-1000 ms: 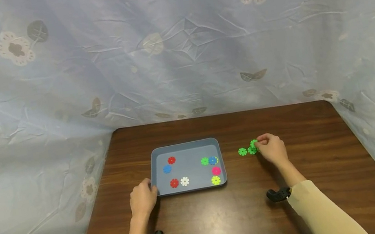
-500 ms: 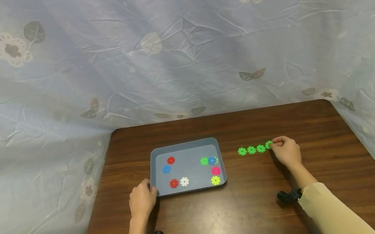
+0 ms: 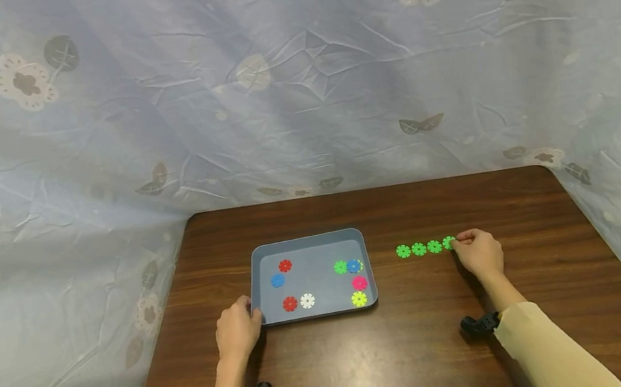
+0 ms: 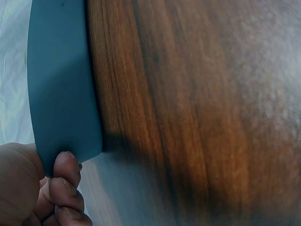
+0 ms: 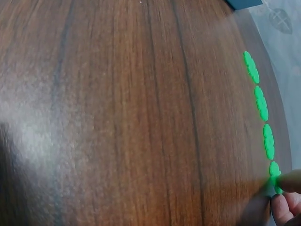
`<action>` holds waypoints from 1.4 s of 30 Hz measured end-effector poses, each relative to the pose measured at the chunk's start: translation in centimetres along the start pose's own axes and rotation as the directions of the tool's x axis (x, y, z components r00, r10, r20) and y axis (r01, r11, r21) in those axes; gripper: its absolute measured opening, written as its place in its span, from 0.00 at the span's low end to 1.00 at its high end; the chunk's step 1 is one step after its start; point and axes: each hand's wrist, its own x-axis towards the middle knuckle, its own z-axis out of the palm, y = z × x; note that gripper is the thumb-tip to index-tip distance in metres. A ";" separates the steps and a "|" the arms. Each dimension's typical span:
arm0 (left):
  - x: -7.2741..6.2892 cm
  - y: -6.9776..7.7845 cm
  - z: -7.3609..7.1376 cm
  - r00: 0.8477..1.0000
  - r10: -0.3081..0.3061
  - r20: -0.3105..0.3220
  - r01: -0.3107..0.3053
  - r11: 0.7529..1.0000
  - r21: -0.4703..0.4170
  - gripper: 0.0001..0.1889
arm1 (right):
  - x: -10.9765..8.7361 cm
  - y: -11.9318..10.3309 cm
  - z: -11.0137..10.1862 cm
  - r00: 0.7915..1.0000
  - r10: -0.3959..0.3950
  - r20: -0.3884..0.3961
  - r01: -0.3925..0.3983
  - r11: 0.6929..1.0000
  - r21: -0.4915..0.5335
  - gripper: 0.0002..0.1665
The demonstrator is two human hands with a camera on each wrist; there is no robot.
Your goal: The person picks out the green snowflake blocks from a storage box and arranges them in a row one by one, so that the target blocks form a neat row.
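My left hand [image 3: 237,331] grips the near-left corner of a grey-blue tray [image 3: 306,242]. In the left wrist view, curled fingers [image 4: 67,190] lie against the tray's wall [image 4: 61,94]. To the right of the tray, several green notched plastic discs lie flat in a straight row; one is the leftmost green disc [image 3: 403,251]. My right hand [image 3: 480,253] pinches the rightmost green disc [image 3: 448,243], which lines up with the others. The right wrist view shows that green disc [image 5: 274,168] partly hidden by my fingertips [image 5: 288,181].
Inside the tray lie two red discs, one being the near red disc [image 3: 290,304], plus a white disc [image 3: 307,301], blue, green and pink discs, and a yellow disc [image 3: 359,299]. A patterned curtain [image 3: 298,120] hangs behind the brown wooden table [image 3: 341,373].
My right hand has carried a green disc from above the row rightward to its right end and lowered it there. My left hand has stayed at the tray corner.
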 end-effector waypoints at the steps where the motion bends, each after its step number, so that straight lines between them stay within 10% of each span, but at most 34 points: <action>1: 0.0 0.0 0.0 1.000 0.002 0.000 -0.002 1.000 -0.001 0.10 | 0.0 0.0 0.0 1.000 0.001 -0.002 -0.001 1.000 -0.004 0.18; 19: 0.3 -0.2 0.0 1.000 0.011 -0.015 -0.011 1.000 0.010 0.08 | -0.6 -3.3 1.0 0.992 -0.129 0.014 0.129 0.992 0.015 0.18; 42: 0.1 0.0 0.1 1.000 0.000 -0.001 0.000 1.000 0.009 0.10 | -4.7 -13.7 8.9 0.894 -0.379 0.241 0.368 0.926 0.090 0.18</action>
